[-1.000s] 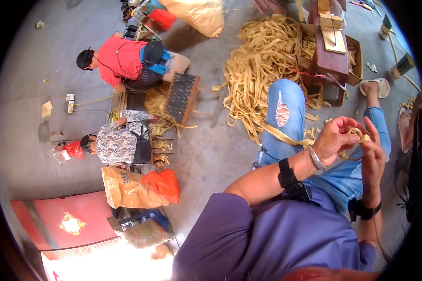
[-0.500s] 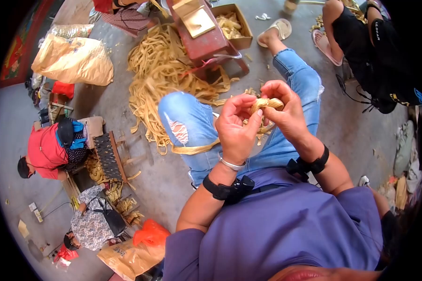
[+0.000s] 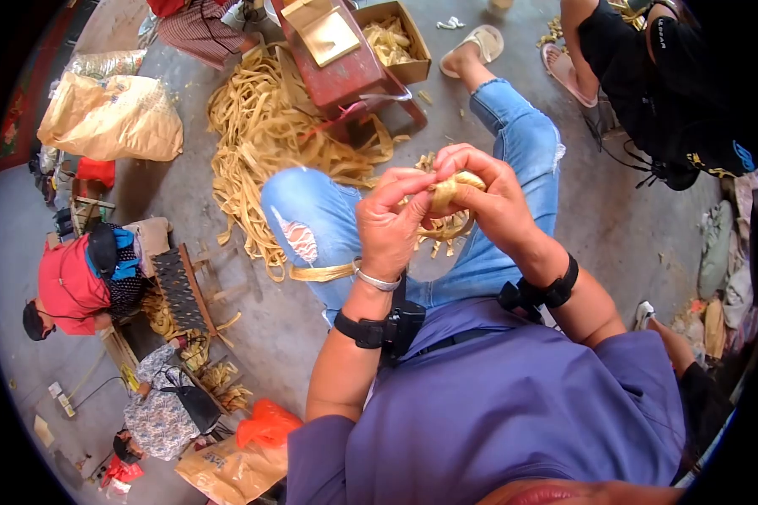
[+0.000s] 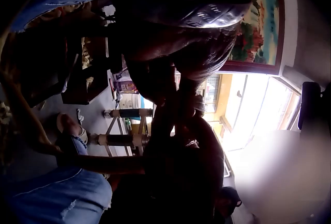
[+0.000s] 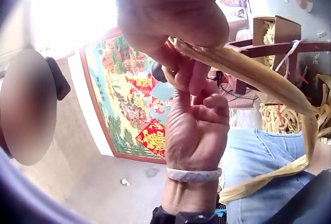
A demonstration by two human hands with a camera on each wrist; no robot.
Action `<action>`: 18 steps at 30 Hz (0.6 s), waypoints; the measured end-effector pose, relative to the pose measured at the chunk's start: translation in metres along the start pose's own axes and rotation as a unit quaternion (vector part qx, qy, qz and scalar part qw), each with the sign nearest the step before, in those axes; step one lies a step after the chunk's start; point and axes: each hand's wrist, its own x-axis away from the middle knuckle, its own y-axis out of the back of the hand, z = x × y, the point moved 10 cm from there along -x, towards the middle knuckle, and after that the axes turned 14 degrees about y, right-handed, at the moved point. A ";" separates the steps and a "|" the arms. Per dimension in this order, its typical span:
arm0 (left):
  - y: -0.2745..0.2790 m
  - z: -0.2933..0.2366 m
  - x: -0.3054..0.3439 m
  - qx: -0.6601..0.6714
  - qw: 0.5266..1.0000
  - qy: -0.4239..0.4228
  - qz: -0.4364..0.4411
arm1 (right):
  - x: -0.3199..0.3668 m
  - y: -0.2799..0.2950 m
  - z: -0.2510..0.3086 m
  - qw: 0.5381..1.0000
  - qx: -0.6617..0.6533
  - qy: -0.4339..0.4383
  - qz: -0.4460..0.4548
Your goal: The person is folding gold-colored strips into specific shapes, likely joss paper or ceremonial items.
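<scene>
A flat tan fibre strip is folded into a small loop between the two hands, above the lap. My left hand, with a silver bracelet at its wrist, pinches the strip between thumb and fingers. Around the folded part curl the thumb and fingers of my right hand. In the right wrist view a long length of the strip runs off from the hands and bends down over the jeans. The left wrist view is dark, and the fingers there show mostly as silhouettes.
Beyond the left knee lies a large heap of tan strips. A red bench bears a wooden block, beside a cardboard box. Two people work at the left; another person sits at the upper right.
The head view has turned right, so the hands now appear mid-frame. The fingers have closed in on the strip, and the loop has shifted within the right hand's grasp.
</scene>
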 end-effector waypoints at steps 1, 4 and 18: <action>0.005 -0.010 0.000 -0.052 0.997 -0.046 -0.023 | 0.002 -0.004 0.000 0.999 -0.014 -0.035 -0.010; 0.018 -0.018 0.003 -0.024 0.992 -0.041 -0.113 | 0.006 -0.003 0.012 0.990 0.135 -0.030 0.002; 0.003 0.031 -0.006 0.182 0.959 0.199 0.082 | 0.004 -0.027 0.035 0.890 0.419 0.131 0.126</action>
